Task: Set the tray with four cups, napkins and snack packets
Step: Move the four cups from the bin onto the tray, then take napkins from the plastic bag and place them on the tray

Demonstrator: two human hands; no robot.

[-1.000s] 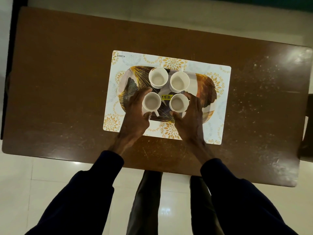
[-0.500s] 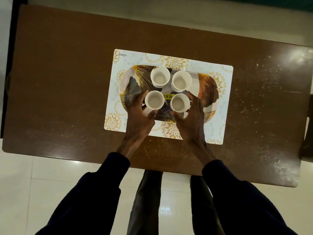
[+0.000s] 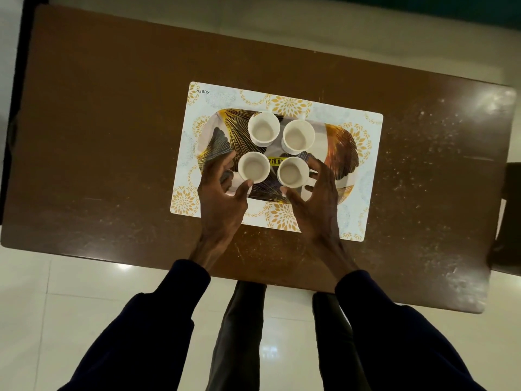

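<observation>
An oval tray [image 3: 342, 149] with a gold and black leaf print lies on a white floral placemat [image 3: 220, 97]. Four white cups stand on it in a square: far left cup [image 3: 263, 128], far right cup [image 3: 298, 136], near left cup [image 3: 253, 167] and near right cup [image 3: 293, 172]. My left hand [image 3: 220, 198] curves loosely around the near left cup, its thumb tip at the rim. My right hand [image 3: 318, 204] curves around the near right cup, with a gap showing between palm and cup. No napkins or snack packets are in view.
The placemat sits mid-way on a brown wooden table [image 3: 107, 131], whose near edge runs just behind my wrists. A dark chair or stool [image 3: 510, 215] stands at the table's right end. My legs and a pale tiled floor lie below.
Both hands have loosened and spread away from the two near cups, which stay where they stood on the tray. The far cups have not moved.
</observation>
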